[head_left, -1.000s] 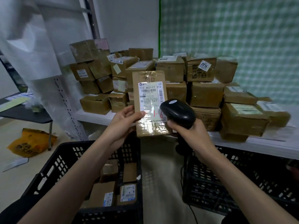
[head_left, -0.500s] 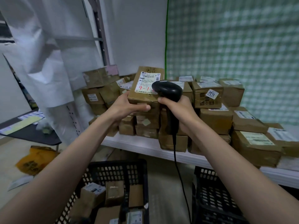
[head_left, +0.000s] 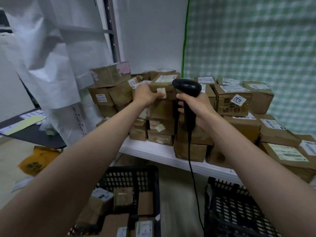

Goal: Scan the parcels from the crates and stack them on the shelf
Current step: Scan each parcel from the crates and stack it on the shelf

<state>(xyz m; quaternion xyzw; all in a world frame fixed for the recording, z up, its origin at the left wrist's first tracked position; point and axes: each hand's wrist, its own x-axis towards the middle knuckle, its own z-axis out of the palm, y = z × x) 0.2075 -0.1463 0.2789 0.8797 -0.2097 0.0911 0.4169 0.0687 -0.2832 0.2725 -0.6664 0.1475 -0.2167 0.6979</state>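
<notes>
caution: left hand [head_left: 147, 95] grips the parcel [head_left: 164, 86] atop an uneven stack (right-hand [head_left: 198, 108] fingers wrap the scanner [head_left: 187, 87]); careless release may topple it off the shelf [head_left: 153, 149].

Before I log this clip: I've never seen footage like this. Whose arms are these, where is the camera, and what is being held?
There is no robot here. A person wears a camera on the head, so you look forward and down along their bare arms. The left hand grips a brown parcel on top of the stacked boxes on the white shelf. The right hand grips a black corded scanner by its handle. Below stand two black crates: the left crate holds more parcels, while the right crate shows none in the part visible here.
</notes>
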